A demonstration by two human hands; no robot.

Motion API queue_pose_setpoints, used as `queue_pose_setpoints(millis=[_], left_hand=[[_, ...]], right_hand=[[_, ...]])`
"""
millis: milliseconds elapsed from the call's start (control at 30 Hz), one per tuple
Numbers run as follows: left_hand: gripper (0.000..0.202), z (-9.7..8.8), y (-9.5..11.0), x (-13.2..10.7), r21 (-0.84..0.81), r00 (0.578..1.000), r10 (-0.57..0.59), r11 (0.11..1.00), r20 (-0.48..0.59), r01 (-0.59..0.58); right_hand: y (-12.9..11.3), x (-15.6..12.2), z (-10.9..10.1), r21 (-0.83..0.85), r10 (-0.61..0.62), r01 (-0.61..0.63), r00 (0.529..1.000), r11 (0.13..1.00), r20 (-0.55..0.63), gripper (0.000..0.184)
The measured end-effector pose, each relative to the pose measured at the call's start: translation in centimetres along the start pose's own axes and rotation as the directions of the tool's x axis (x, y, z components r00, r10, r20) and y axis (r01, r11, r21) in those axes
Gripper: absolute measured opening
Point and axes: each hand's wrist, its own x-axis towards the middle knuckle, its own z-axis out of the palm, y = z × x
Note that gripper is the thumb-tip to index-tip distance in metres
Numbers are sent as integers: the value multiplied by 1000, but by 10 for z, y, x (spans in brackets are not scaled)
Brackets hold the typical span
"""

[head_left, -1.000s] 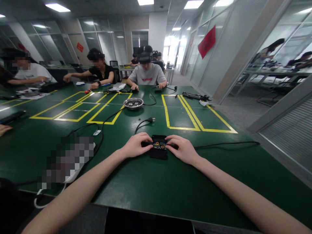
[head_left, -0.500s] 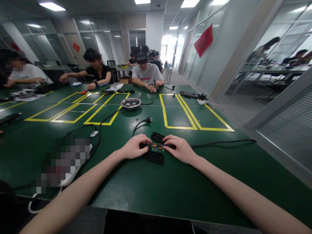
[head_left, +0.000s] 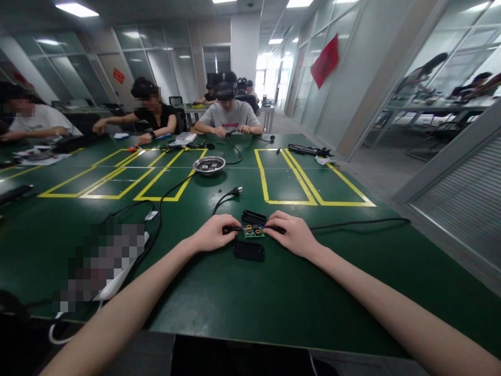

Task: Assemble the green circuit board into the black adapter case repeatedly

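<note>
A small green circuit board (head_left: 254,231) with copper coils lies between my two hands, a black cable running to each of its ends. My left hand (head_left: 215,232) pinches the black cable end (head_left: 231,228) at the board's left side. At the right side, my right hand (head_left: 291,233) has its fingers closed on the other cable's black end (head_left: 275,228). Just beyond the board rests one black plastic casing half (head_left: 253,217), hollow side showing. The other casing half (head_left: 249,251) lies nearer to me. From the left cable, a black plug (head_left: 236,191) lies beyond my left hand.
A metal bowl (head_left: 209,165) with small metal parts stands farther back. A white power strip (head_left: 121,277), partly blurred out, lies at left with cables around it. Yellow tape (head_left: 289,205) marks the green table (head_left: 203,308). A black tripod-like object (head_left: 309,151) lies back right. Co-workers sit opposite.
My hands and the board have shifted slightly, and more of both cable ends shows. The co-worker opposite has raised both hands with a cable. The casing halves remain on the table.
</note>
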Motion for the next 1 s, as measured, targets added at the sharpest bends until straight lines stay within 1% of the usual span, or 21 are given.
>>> queue_pose_setpoints(millis=[67, 133, 167, 233, 300, 333, 400, 500, 567, 633, 733, 800, 900, 1000], left_hand=[[19, -7, 3, 0, -71, 999, -38, 997, 16, 39], [18, -15, 7, -1, -159, 996, -88, 983, 35, 92], [18, -20, 8, -2, -217, 991, -110, 968, 72, 124], [20, -27, 11, -4, -312, 969, -142, 929, 201, 201], [22, -32, 11, -6, -357, 933, -156, 893, 323, 273], [22, -33, 11, -7, -371, 917, -159, 879, 367, 301], [24, -31, 9, -8, -390, 900, -161, 860, 405, 330], [28, -24, 8, -8, -395, 910, -177, 857, 375, 330], [30, -19, 7, -7, -365, 927, -196, 877, 321, 312], [30, -14, 8, -7, -291, 949, -196, 919, 247, 266], [21, -10, 9, -7, -104, 983, -123, 985, 135, 137], [16, -10, 10, -8, 14, 994, -40, 999, 99, 38], [12, -10, 11, -8, 127, 994, 58, 989, 98, -70], [14, -7, 11, -8, 241, 991, 86, 964, 106, -109]], right_hand=[[-3, 0, -8, 22, -8, 8, 1000, 1000, 25, 17], [-9, -1, -16, 92, -45, 40, 997, 995, 60, 18], [-13, -3, -19, 136, -64, 53, 995, 989, 76, 17], [-23, -6, -21, 214, -90, 66, 991, 975, 103, 16], [-31, -9, -20, 250, -123, 85, 982, 965, 141, 14], [-33, -10, -19, 251, -143, 98, 976, 963, 164, 14], [-33, -12, -16, 225, -175, 126, 962, 966, 211, 13], [-25, -11, -17, 150, -150, 117, 961, 982, 230, 14], [-19, -10, -18, 99, -110, 91, 971, 991, 212, 14], [-13, -8, -20, 64, -72, 61, 980, 996, 184, 14], [-7, -7, -19, 68, -58, 47, 984, 997, 166, 15], [-6, -7, -18, 95, -88, 72, 980, 993, 177, 14], [-6, -6, -17, 118, -161, 141, 970, 983, 181, 15], [-5, -5, -18, 86, -209, 195, 956, 977, 204, 21]])
